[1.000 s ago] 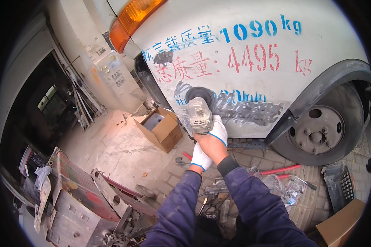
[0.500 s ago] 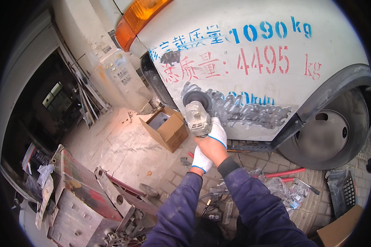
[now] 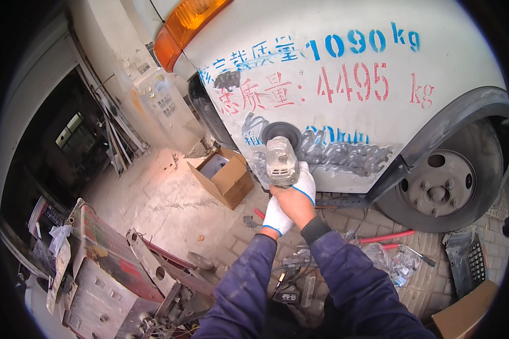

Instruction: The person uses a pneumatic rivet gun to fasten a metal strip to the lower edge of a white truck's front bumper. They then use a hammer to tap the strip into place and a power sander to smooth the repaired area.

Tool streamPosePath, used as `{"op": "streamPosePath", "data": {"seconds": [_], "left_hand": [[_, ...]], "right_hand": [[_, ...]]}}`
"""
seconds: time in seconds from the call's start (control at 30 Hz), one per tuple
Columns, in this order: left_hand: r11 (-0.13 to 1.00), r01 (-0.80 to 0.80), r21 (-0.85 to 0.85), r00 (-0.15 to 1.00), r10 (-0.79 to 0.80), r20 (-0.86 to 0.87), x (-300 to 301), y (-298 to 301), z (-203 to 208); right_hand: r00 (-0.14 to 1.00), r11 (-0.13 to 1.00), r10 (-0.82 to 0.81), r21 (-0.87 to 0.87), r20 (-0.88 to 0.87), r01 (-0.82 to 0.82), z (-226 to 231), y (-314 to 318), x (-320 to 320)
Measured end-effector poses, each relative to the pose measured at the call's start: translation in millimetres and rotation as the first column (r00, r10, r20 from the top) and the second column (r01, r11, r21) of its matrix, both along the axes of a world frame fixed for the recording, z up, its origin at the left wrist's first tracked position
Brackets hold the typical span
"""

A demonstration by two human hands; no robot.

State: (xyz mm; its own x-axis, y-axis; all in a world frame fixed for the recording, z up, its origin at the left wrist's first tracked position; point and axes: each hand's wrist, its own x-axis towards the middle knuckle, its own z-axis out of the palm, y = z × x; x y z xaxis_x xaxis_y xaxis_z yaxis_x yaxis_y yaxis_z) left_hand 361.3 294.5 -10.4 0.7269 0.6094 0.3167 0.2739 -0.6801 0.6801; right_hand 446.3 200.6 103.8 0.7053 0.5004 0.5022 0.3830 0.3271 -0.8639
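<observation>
Both my hands are closed round an angle grinder point(image 3: 283, 161) with a worn, pale, dusty body. Its round dark disc point(image 3: 281, 133) lies against the white vehicle panel point(image 3: 345, 121), over the left part of a smeared grey patch point(image 3: 348, 156). My left hand point(image 3: 275, 217), in a white glove with a blue edge, is at the lower rear of the tool, partly hidden by the other hand. My right hand point(image 3: 304, 185), gloved alike with bare skin at the wrist, wraps the body from the right. Its fingertips are hidden. Blue and red stencilled lettering covers the panel above.
An opened cardboard box point(image 3: 227, 183) stands on the floor left of the panel. At right is the vehicle's wheel point(image 3: 438, 192). A rusty metal machine point(image 3: 110, 288) stands at lower left. Red bars point(image 3: 387, 237), a screwdriver point(image 3: 421, 257), plastic bags and cables lie on the paving.
The grinder has moved a little right across the grey patch, with both hands on it. Blue lettering left of the disc now shows. The whole view has shifted slightly.
</observation>
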Motion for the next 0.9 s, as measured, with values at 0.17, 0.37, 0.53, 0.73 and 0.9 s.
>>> {"op": "streamPosePath", "data": {"seconds": [0.17, 0.37, 0.53, 0.73, 0.9], "left_hand": [[0.998, 0.042, 0.048, 0.995, -0.038, -0.091, 6, 8, 1], [0.995, -0.013, 0.104, 0.997, 0.004, 0.079, 10, -4, -13], [0.995, 0.075, -0.061, 0.991, -0.081, -0.106, 1, 5, -5], [0.965, 0.049, -0.257, 0.996, -0.029, 0.082, 4, -2, -23], [0.974, 0.047, -0.222, 0.999, -0.045, 0.011, 8, -2, -19]], "right_hand": [[0.998, 1.000, 0.016, -0.012, 0.065, -0.015, 3, -6, 8], [0.990, 0.994, 0.008, -0.108, 0.141, 0.007, 1, -12, 4], [1.000, 0.996, -0.002, 0.090, 0.032, -0.001, -13, 2, 5], [0.994, 0.997, -0.030, -0.062, 0.103, 0.037, -19, -5, 4], [1.000, 1.000, 0.004, -0.023, -0.025, -0.005, -10, -12, 7]]}}
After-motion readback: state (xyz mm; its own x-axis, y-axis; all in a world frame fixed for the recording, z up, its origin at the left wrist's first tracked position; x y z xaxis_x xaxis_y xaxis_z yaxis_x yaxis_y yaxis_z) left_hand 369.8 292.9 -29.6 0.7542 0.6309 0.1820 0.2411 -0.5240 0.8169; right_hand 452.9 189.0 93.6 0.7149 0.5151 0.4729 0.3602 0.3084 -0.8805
